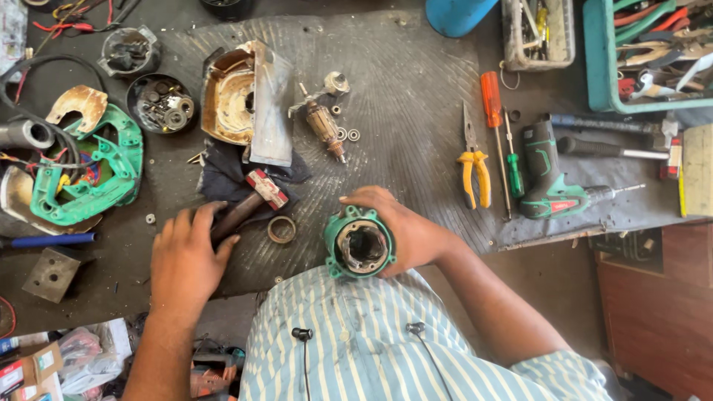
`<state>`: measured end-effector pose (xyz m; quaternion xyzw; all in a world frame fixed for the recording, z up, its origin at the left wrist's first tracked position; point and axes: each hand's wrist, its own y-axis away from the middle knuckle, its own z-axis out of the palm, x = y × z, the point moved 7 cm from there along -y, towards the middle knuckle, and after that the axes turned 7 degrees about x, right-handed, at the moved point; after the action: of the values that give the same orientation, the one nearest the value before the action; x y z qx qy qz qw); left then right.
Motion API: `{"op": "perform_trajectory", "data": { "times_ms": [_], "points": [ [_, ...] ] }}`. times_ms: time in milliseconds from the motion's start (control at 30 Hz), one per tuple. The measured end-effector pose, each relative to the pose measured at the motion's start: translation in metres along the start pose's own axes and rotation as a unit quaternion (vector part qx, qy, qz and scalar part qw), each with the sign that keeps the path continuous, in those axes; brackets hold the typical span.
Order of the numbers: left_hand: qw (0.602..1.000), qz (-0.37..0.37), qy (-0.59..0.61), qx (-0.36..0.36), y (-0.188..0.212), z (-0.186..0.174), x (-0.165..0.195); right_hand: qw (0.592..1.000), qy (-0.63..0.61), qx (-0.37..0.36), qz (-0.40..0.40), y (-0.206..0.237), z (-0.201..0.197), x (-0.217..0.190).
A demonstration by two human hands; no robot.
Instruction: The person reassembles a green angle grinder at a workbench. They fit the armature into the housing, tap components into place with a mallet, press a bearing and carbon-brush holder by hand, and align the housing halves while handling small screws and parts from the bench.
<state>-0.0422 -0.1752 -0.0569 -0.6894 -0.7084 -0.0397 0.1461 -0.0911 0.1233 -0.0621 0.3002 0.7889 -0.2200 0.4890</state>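
Green motor housing (360, 245) is gripped upright by right hand (405, 230), open bore exposed for access; hammer handle (236, 215) is clasped by left hand (186, 256).

**Materials and surfaces on the tabletop**

The green motor housing (359, 243) in the right hand (407, 230) is matt plastic with dull grey metal inside; the hammer (251, 200) under the left hand (186, 256) has a dark wooden handle and a worn metal head; the mat (401, 96) looks like rough, ribbed rubber; the rag (215, 178) is dark cloth; the pliers (473, 167) have glossy yellow plastic grips; the shirt (371, 334) is striped cloth.
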Motion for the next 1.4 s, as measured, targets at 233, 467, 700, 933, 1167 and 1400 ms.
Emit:
{"op": "perform_trajectory", "data": {
  "times_ms": [233,467,700,933,1167,1400],
  "points": [
    [0.998,0.033,0.049,0.028,0.008,-0.018,0.022,0.973,-0.188,0.12,-0.061,0.019,0.023,0.0],
    [0.936,-0.028,0.328,-0.122,0.034,-0.028,0.04,0.951,-0.05,0.287,-0.102,0.038,0.028,0.013],
    [0.897,0.227,0.37,-0.082,0.053,-0.082,0.086,0.94,-0.043,0.319,-0.114,0.036,0.026,0.01],
    [0.932,0.233,0.183,-0.207,0.054,-0.042,0.097,0.943,-0.041,0.31,-0.114,0.037,0.021,0.012],
    [0.919,0.289,0.239,-0.122,0.051,-0.058,0.106,0.941,-0.077,0.31,-0.115,0.038,0.02,0.017],
    [0.898,0.302,0.295,-0.126,0.043,-0.055,0.116,0.941,-0.023,0.306,-0.143,0.045,0.019,0.02]
  ]
}}
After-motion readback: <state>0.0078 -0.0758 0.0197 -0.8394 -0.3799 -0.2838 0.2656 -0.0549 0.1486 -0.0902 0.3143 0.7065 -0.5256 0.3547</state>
